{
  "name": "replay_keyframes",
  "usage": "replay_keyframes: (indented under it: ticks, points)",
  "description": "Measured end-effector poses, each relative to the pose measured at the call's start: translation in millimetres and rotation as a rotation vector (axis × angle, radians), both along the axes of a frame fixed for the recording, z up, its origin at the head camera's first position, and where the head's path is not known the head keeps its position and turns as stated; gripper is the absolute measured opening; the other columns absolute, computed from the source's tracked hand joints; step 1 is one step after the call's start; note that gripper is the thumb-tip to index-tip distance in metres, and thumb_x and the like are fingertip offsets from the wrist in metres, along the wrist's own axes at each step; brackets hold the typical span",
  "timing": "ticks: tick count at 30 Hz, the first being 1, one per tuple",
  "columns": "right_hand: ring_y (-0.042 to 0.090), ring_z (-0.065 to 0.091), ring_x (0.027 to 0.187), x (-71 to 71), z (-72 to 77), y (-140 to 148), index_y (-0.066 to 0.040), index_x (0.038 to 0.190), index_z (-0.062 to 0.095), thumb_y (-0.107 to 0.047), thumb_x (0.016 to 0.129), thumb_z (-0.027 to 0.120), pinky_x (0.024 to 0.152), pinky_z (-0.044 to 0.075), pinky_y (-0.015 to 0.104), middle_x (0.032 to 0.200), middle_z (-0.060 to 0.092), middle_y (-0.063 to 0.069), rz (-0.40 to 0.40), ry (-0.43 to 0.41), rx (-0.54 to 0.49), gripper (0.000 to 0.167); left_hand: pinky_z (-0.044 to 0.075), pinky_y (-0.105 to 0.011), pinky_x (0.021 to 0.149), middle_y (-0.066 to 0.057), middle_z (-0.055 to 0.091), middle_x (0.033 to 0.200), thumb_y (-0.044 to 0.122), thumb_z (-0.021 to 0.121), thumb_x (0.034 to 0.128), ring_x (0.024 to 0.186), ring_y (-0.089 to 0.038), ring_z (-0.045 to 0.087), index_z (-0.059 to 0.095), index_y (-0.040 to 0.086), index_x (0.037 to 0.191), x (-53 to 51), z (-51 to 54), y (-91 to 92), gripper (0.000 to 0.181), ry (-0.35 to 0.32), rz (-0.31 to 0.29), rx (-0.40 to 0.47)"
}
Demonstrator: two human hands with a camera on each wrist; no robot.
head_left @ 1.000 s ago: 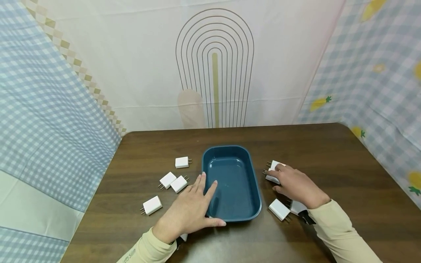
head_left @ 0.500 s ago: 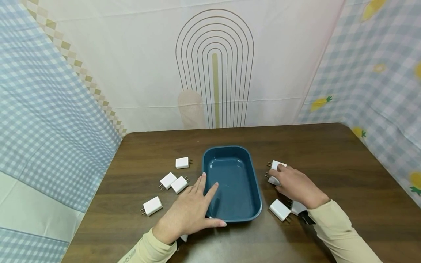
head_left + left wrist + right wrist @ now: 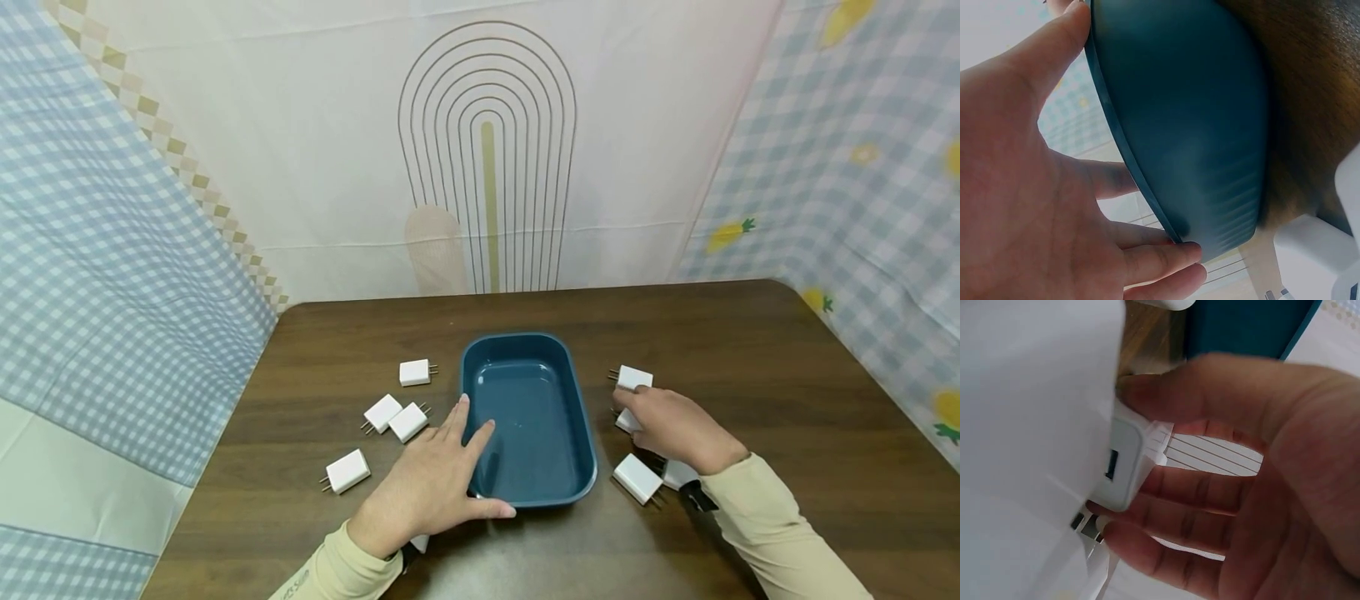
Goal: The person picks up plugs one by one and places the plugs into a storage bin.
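A dark blue tray (image 3: 528, 421) stands mid-table. Along its left rim lies my left hand (image 3: 431, 479), fingers spread and fairly straight, fingertips and thumb touching the edge; the left wrist view shows the tray's outer wall (image 3: 1185, 119) beside the palm. Right of the tray, my right hand (image 3: 675, 425) pinches a white plug-in charger (image 3: 628, 420), mostly hidden under the fingers in the head view. In the right wrist view its port face (image 3: 1124, 459) shows between thumb and fingers. Another white charger (image 3: 635, 377) lies just beyond these fingertips.
Near the right wrist lie a white charger (image 3: 637, 478) and another one (image 3: 678, 474) partly covered by the cuff. Left of the tray are several more, including a far charger (image 3: 415, 372) and a near one (image 3: 347, 471). One charger (image 3: 421, 542) peeks from under the left wrist.
The right fingers have drawn slightly nearer, and the charger under them has slid away from the far charger, leaving a gap. The left hand and tray have stayed put.
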State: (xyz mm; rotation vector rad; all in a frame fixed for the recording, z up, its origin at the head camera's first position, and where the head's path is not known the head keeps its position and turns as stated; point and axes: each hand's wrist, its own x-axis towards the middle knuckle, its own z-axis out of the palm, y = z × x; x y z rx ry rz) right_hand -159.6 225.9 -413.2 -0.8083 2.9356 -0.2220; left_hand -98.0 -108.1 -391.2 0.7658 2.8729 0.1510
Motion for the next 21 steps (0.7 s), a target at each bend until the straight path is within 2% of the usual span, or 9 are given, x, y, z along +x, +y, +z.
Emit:
replay_keyframes:
  ticks: [7, 12, 18, 21]
  points:
    - [0.011, 0.052, 0.066, -1.0, 5.0, 1.4, -0.006, 0.115, 0.064, -0.006, 0.081, 0.079, 0.059, 0.045, 0.028, 0.090, 0.064, 0.010, 0.015, 0.049, -0.008, 0.037, 0.045, -0.047, 0.109, -0.028, 0.025, 0.164, 0.083, 0.058, 0.0796, 0.138, -0.035, 0.053, 0.042, 0.015, 0.155, -0.4, -0.6, 0.8, 0.103, 0.011, -0.005, -0.004]
    - [0.013, 0.056, 0.072, 3.3, 12.0, -1.8, -0.005, 0.122, 0.066, -0.009, 0.083, 0.078, 0.061, 0.048, 0.031, 0.097, 0.066, 0.012, 0.020, 0.131, -0.006, 0.041, 0.046, -0.048, 0.108, -0.028, 0.024, 0.164, 0.084, 0.057, 0.0793, 0.139, -0.034, 0.052, 0.043, 0.016, 0.155, -0.1, -0.6, 0.9, 0.103, 0.003, -0.001, -0.005]
    - [0.014, 0.058, 0.076, 9.6, 21.4, -9.2, -0.009, 0.119, 0.067, -0.010, 0.082, 0.078, 0.063, 0.050, 0.033, 0.097, 0.066, 0.009, 0.049, 0.237, -0.039, 0.039, 0.047, -0.048, 0.106, -0.027, 0.023, 0.165, 0.084, 0.056, 0.0794, 0.143, -0.032, 0.048, 0.043, 0.016, 0.155, 0.2, -0.8, 0.4, 0.103, 0.000, 0.000, -0.006]
    - [0.013, 0.057, 0.077, 12.4, 24.7, -12.0, -0.009, 0.119, 0.068, -0.009, 0.081, 0.077, 0.064, 0.051, 0.033, 0.097, 0.067, 0.007, 0.071, 0.277, -0.056, 0.039, 0.047, -0.048, 0.106, -0.027, 0.023, 0.165, 0.084, 0.056, 0.0794, 0.141, -0.033, 0.050, 0.043, 0.017, 0.155, 0.1, -0.7, 0.3, 0.102, 0.002, 0.000, -0.004]
